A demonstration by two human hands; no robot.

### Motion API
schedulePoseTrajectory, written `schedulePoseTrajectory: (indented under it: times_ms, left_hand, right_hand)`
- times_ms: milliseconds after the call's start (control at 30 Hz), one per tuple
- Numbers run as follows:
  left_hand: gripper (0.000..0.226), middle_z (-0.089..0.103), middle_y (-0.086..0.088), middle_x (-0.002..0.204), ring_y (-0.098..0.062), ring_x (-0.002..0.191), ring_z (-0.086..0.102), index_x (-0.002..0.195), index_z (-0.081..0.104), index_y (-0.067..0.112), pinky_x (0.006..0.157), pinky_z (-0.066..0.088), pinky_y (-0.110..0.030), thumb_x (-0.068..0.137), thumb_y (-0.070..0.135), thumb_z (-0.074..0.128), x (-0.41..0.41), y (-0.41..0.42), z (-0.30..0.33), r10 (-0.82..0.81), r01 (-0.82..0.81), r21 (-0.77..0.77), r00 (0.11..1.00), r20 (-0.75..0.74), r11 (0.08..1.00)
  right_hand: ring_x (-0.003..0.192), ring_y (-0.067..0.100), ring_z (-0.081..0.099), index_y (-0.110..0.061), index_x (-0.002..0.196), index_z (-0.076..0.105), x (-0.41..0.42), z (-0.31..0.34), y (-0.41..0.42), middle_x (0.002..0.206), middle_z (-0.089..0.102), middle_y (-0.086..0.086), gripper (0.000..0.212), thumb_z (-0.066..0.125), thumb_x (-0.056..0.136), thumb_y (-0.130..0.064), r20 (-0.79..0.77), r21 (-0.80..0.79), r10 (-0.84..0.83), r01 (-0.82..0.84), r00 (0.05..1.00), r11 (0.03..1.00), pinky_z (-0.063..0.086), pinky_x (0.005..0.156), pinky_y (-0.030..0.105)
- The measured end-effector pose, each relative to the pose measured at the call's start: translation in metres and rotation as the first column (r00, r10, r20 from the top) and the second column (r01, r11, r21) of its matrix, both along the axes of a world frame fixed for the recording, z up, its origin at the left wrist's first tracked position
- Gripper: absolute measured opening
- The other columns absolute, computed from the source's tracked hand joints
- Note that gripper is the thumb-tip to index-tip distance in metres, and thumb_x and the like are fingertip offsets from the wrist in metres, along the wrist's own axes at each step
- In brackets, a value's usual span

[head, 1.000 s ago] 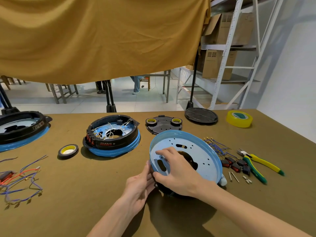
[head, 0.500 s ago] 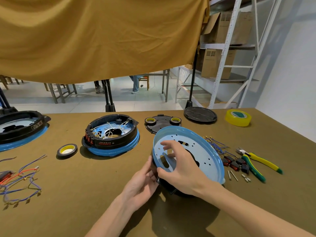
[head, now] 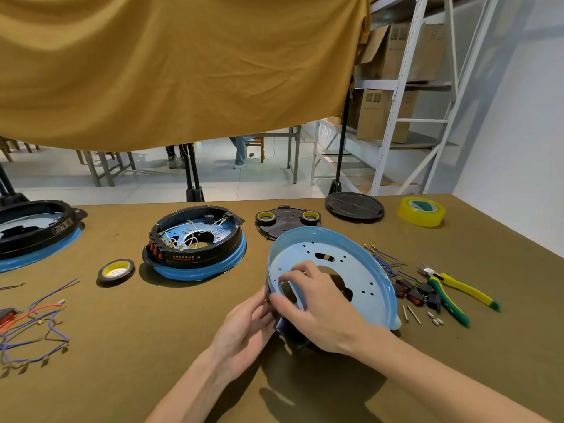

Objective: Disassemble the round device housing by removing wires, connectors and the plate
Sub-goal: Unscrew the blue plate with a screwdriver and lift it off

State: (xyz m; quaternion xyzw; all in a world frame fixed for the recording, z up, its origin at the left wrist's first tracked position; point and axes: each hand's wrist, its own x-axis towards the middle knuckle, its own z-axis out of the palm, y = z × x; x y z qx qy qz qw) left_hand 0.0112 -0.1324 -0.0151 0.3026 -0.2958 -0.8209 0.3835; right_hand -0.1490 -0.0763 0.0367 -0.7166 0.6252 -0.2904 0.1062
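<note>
A light-blue round plate (head: 360,270) stands tilted up on the table, its near left rim raised off a black housing ring (head: 290,331) that shows beneath it. My right hand (head: 317,306) grips the plate's near left rim, fingers curled through a cutout. My left hand (head: 247,328) holds the black ring's left edge from outside, fingertips against it. Loose blue wires with connectors (head: 387,261) and red-and-black switches (head: 415,293) lie just right of the plate.
A second black-and-blue housing (head: 195,242) with white wires sits at centre, a third (head: 33,230) at far left. Also here: black tape roll (head: 116,270), wire bundle (head: 33,325), black lids (head: 287,221) (head: 354,206), yellow tape (head: 422,210), green-yellow pliers (head: 451,291), small pins (head: 412,314).
The blue plate has tipped up further, its left rim rising off the black ring. My right hand shifted from lying on the plate's face to gripping its rim and cutout.
</note>
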Motion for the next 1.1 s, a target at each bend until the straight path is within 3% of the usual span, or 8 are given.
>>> schedulePoseTrajectory:
  times_ms: [67,167,300,367,500,633,867,1100]
  left_hand:
    - [0.029,0.071,-0.016,0.129,-0.025,0.119,0.07,0.119,0.077,0.017,0.098,0.058,-0.039,0.093,0.027,0.068,0.001,0.002,0.003,-0.009,0.009,-0.067,1.0,0.001,0.998]
    - [0.031,0.069,-0.016,0.132,-0.024,0.122,0.067,0.127,0.073,0.017,0.09,0.059,-0.03,0.099,0.026,0.061,0.0,0.006,0.01,-0.022,0.025,-0.191,1.0,0.019,0.981]
    - [0.029,0.071,-0.013,0.13,-0.022,0.119,0.069,0.123,0.075,0.019,0.087,0.06,-0.029,0.097,0.023,0.063,-0.004,0.008,0.018,-0.005,0.015,-0.274,0.999,0.036,0.962]
    - [0.028,0.072,-0.011,0.129,-0.021,0.119,0.069,0.122,0.076,0.021,0.086,0.06,-0.028,0.097,0.022,0.063,-0.005,0.009,0.02,-0.001,0.009,-0.297,1.0,0.028,0.955]
    - [0.029,0.071,-0.01,0.131,-0.021,0.124,0.067,0.123,0.075,0.02,0.091,0.059,-0.028,0.096,0.021,0.064,-0.005,0.011,0.022,0.021,-0.013,-0.325,1.0,0.02,0.946]
    - [0.028,0.072,-0.01,0.13,-0.021,0.122,0.068,0.12,0.077,0.021,0.088,0.059,-0.027,0.094,0.023,0.065,-0.005,0.013,0.023,0.029,-0.019,-0.326,0.999,0.026,0.945]
    - [0.028,0.072,-0.011,0.129,-0.021,0.119,0.069,0.119,0.077,0.02,0.086,0.06,-0.027,0.095,0.021,0.063,-0.002,0.014,0.026,0.015,-0.015,-0.302,1.0,0.0,0.953]
    - [0.027,0.074,-0.01,0.126,-0.019,0.116,0.071,0.116,0.078,0.021,0.083,0.06,-0.026,0.091,0.022,0.067,-0.002,0.013,0.027,0.031,-0.027,-0.278,0.999,0.009,0.96]
  right_hand:
    - [0.118,0.002,0.043,-0.031,0.133,0.061,-0.003,0.002,-0.001,0.124,0.045,-0.017,0.06,0.033,0.095,-0.069,0.062,0.004,-0.009,0.009,0.998,1.0,0.039,0.099,0.023]
    - [0.115,0.001,0.046,-0.029,0.128,0.068,-0.009,0.009,-0.002,0.119,0.051,-0.014,0.038,0.047,0.103,-0.047,0.108,-0.06,-0.037,0.044,0.993,0.997,0.04,0.097,0.021]
    - [0.097,0.005,0.053,-0.028,0.112,0.078,-0.015,0.026,-0.003,0.101,0.064,-0.012,0.021,0.069,0.094,-0.032,-0.038,-0.227,-0.04,0.031,0.998,0.973,0.046,0.087,0.027]
    - [0.089,0.004,0.057,-0.027,0.108,0.079,-0.014,0.035,-0.003,0.096,0.068,-0.013,0.018,0.071,0.093,-0.029,-0.023,-0.245,-0.022,0.015,0.999,0.969,0.051,0.08,0.027]
    - [0.078,0.002,0.059,-0.028,0.101,0.08,-0.017,0.051,-0.007,0.088,0.069,-0.017,0.012,0.072,0.092,-0.026,-0.011,-0.207,0.025,-0.026,1.0,0.978,0.05,0.07,0.019]
    - [0.077,0.003,0.053,-0.027,0.102,0.073,-0.014,0.05,-0.01,0.093,0.065,-0.015,0.01,0.066,0.095,-0.032,-0.209,-0.217,0.021,-0.068,0.978,0.974,0.043,0.069,0.017]
    - [0.078,0.001,0.062,-0.025,0.099,0.071,-0.024,0.058,-0.027,0.086,0.068,-0.013,0.004,0.069,0.095,-0.028,0.068,0.078,0.176,-0.181,0.982,0.98,0.051,0.066,0.015]
    - [0.075,0.009,0.059,-0.026,0.088,0.062,-0.02,0.061,-0.034,0.082,0.064,-0.009,0.011,0.063,0.096,-0.033,-0.083,0.073,0.195,-0.189,0.977,0.979,0.05,0.064,0.023]
